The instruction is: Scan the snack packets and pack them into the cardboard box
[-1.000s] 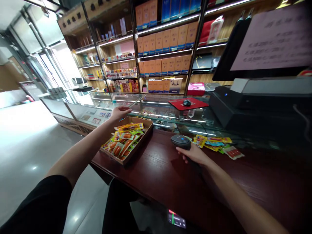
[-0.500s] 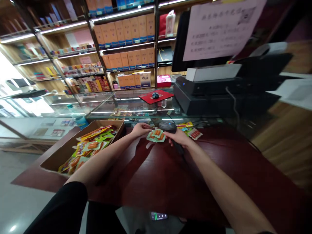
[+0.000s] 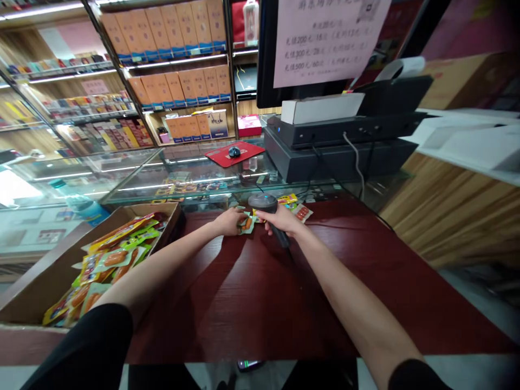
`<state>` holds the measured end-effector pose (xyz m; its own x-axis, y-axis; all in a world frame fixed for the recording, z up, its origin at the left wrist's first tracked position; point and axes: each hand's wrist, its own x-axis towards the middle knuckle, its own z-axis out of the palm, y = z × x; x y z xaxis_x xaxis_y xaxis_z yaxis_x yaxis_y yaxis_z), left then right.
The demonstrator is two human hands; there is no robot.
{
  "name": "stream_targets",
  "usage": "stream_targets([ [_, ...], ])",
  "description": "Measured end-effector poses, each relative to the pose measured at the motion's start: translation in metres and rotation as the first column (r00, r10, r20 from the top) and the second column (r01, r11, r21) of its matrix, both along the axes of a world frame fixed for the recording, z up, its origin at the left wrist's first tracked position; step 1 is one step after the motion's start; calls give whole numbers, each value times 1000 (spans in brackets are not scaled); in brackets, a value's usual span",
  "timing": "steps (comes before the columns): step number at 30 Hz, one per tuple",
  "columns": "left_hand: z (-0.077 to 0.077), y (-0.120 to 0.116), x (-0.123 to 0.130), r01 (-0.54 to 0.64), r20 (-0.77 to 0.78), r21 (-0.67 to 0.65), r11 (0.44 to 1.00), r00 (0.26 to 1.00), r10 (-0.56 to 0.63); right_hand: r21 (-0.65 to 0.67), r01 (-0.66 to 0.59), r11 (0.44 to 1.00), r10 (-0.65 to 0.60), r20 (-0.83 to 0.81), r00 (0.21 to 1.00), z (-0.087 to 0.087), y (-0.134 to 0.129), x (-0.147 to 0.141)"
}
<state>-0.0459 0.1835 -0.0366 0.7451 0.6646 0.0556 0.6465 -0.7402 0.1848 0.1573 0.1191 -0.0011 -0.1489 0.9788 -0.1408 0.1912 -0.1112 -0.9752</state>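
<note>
My left hand [image 3: 228,221] is closed with its fingers curled over a small clear-and-green packet of sausages [image 3: 247,223], just above the dark red table. Part of the packet is hidden under the fingers. Close beside it, my right hand [image 3: 281,218] wraps round the handle of a black barcode scanner [image 3: 263,202], whose head points left toward the packet. Behind the scanner lie a yellow snack packet [image 3: 287,199] and a packet of reddish sausages [image 3: 303,213].
At the left stands an open cardboard box [image 3: 170,222] full of snack packets, with a blue-capped bottle [image 3: 81,206] behind it. A glass counter [image 3: 182,168] runs along the back, bearing a red mouse mat [image 3: 219,157]. A monitor [image 3: 266,65] stands on black equipment at the right.
My left hand has closed over the sausage packets that lay more exposed between my hands. The scanner remains in my right hand. The whole view has shifted, so things appear further left.
</note>
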Motion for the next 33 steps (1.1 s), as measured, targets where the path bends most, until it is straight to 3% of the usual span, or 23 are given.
stream_targets([
  [4,-3,3,-14,-201,181,-110,973,959,219,19,-27,999,28,-32,999,-7,3,-3],
  [6,0,4,-27,-322,323,-277,905,856,403,13,-32,999,32,-36,999,-11,3,-6],
  [8,7,3,-44,-358,425,-517,778,681,596,10,-43,999,44,-24,999,-13,1,-10],
  [11,22,-4,-69,-206,465,-798,566,386,797,7,-93,996,93,12,996,-11,-4,-20],
  [13,31,-12,-85,-91,449,-872,481,245,859,16,-135,991,134,29,990,-6,-8,-29],
  [15,37,-19,-97,-30,421,-902,431,165,892,11,-178,984,178,31,984,1,-13,-42],
  [18,37,-27,-107,28,374,-927,373,127,919,-9,-222,975,222,23,975,13,-16,-66],
  [24,27,-34,-106,11,277,-960,280,170,946,14,-207,978,207,14,978,19,-11,-100],
  [30,26,-41,-107,53,294,-956,290,259,920,3,-240,971,238,134,962,8,-12,-94],
  [33,27,-43,-108,-41,321,-939,340,246,915,-3,-260,966,257,166,952,1,-12,-87],
])
